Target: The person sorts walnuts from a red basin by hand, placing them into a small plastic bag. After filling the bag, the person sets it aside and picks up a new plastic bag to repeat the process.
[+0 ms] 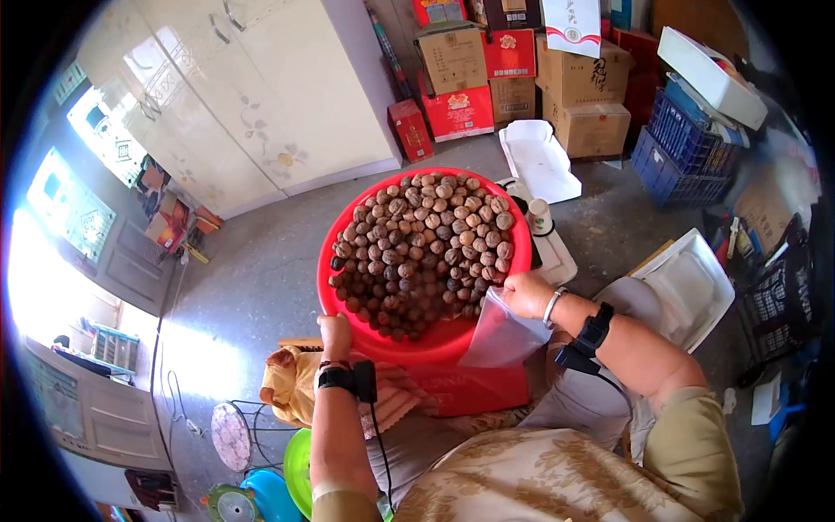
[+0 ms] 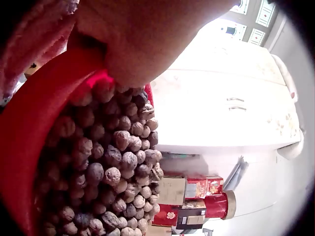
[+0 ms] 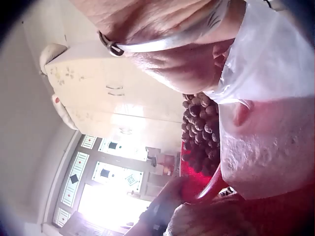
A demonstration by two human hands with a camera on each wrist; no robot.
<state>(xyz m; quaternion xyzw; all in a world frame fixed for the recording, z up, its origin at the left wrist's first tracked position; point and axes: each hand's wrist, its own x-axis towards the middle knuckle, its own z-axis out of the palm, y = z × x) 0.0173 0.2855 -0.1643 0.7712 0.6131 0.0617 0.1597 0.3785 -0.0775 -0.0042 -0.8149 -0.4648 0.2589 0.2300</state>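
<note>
A big red basin [image 1: 452,348] full of walnuts [image 1: 417,226] stands in front of the person, some nuts pale brown and others dark. At its near left rim the left hand [image 1: 334,335] grips the edge; in the left wrist view this hand [image 2: 142,44] covers part of the rim right above the walnuts [image 2: 113,172]. Over the right rim, the right hand [image 1: 526,297] holds a clear plastic bag [image 1: 509,339] that hangs down beside the basin. The right wrist view shows the bag [image 3: 275,64] bunched at the fingers, most of which are hidden.
Under the basin is a red box [image 1: 470,390]. A yellow cloth bag [image 1: 291,383] lies left of it, near a green basin [image 1: 298,470]. White foam trays [image 1: 539,161] and a blue crate [image 1: 683,165] stand to the right. Cartons [image 1: 587,126] are stacked behind, beside a white cabinet [image 1: 252,104].
</note>
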